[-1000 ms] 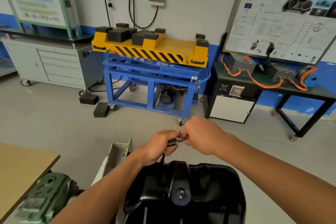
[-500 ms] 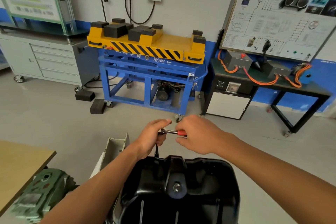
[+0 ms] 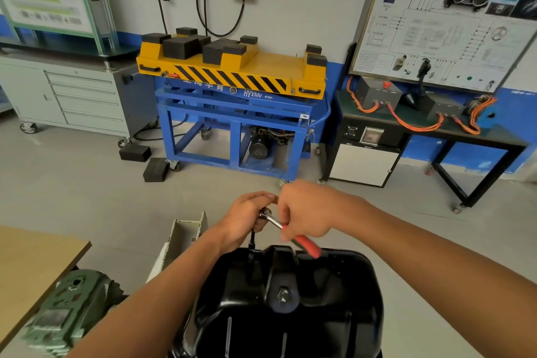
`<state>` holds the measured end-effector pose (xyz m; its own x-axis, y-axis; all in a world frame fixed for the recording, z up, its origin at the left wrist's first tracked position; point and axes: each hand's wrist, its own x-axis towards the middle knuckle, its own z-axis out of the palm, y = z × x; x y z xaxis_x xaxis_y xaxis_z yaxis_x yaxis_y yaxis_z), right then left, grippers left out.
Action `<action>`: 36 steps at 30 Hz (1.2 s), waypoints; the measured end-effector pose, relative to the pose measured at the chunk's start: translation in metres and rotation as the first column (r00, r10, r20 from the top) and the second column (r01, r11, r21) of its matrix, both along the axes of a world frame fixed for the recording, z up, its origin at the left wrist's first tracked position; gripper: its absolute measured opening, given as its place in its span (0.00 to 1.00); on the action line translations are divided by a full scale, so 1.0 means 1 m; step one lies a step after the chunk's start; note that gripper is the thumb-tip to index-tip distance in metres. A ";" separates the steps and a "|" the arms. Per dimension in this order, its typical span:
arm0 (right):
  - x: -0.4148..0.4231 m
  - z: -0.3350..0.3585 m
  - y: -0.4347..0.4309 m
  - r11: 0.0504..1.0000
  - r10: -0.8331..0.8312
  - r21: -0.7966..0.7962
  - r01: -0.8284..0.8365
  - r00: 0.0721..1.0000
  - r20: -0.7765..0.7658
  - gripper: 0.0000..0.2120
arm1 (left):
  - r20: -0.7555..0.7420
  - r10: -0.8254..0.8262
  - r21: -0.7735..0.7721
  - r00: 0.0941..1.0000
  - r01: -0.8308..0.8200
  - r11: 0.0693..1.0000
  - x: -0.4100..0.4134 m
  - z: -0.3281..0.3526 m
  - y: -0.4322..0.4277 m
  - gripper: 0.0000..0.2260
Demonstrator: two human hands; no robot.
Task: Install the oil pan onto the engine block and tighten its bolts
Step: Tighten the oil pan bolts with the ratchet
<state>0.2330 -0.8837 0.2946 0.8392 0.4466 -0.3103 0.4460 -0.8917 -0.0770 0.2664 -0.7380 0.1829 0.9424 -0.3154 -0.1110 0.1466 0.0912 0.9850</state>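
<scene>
— Where's the oil pan?
— Low in the middle, just under both hands.
— And the hands?
— The left hand curls round the head of the ratchet; the right hand grips its red handle. The ratchet's bar meets the pan's far rim.

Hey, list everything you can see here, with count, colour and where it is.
oil pan: one, black, bottom centre
ratchet: one, silver with red handle, above the pan's far edge
lift table: one, yellow on blue frame, centre back
floor blocks: two, black, left of the lift table
cabinet: one, grey, back left
training board: one, white and blue, back right
cables: several, orange, below the board
casing: one, green, bottom left
left hand: one, grips the ratchet's head
right hand: one, grips the ratchet's handle
</scene>
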 end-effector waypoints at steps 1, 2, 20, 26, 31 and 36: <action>0.006 -0.001 -0.004 0.999 -0.011 -0.041 0.012 1.000 0.019 0.08 | -0.006 -0.031 0.015 1.000 0.031 0.999 0.000 0.000 -0.001 0.13; 0.011 -0.004 -0.008 0.998 -0.023 -0.063 0.026 0.998 0.058 0.06 | -0.006 -0.067 0.037 0.998 0.067 0.997 0.000 0.000 -0.002 0.13; 0.019 -0.021 -0.010 1.000 -0.012 0.023 0.005 0.954 0.300 0.17 | 0.015 -0.051 0.073 0.999 0.050 0.996 0.000 0.004 -0.007 0.14; -0.012 -0.008 0.002 0.999 0.039 0.002 -0.040 0.976 0.212 0.19 | 0.009 0.063 0.034 0.998 -0.063 0.997 0.001 0.005 -0.006 0.13; -0.029 -0.007 0.019 0.993 0.072 0.087 -0.086 0.985 0.154 0.21 | 0.036 0.097 0.050 0.995 -0.098 0.994 -0.002 0.005 -0.005 0.13; -0.014 0.001 0.008 0.999 0.034 0.035 -0.036 0.997 0.075 0.17 | -0.023 0.130 0.012 0.991 -0.130 0.991 -0.001 0.002 -0.002 0.09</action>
